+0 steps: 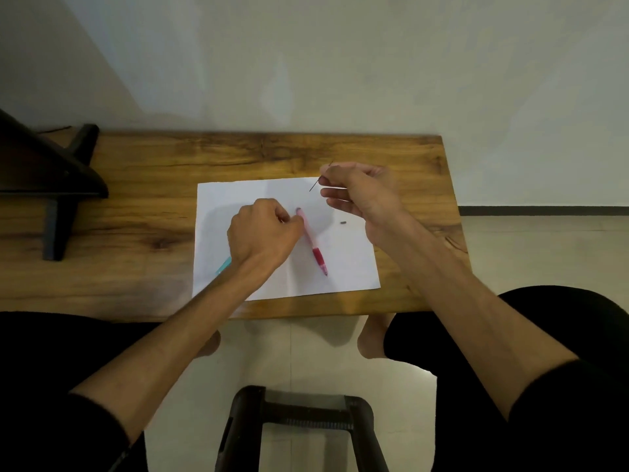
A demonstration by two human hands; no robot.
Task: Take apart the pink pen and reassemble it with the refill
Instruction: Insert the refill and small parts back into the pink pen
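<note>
A: Pink pen lies mid-sheet on the white paper, toward the table's right end; my left hand pinches its upper end.
B: And the right hand?
A: Raised, gripping the thin refill. I judge reassembly under way: next, align its tip with the barrel opening.

Wooden desk, one: bearing a white paper sheet, on which lie a pink pen, a small dark piece and a partly hidden teal item.
</note>
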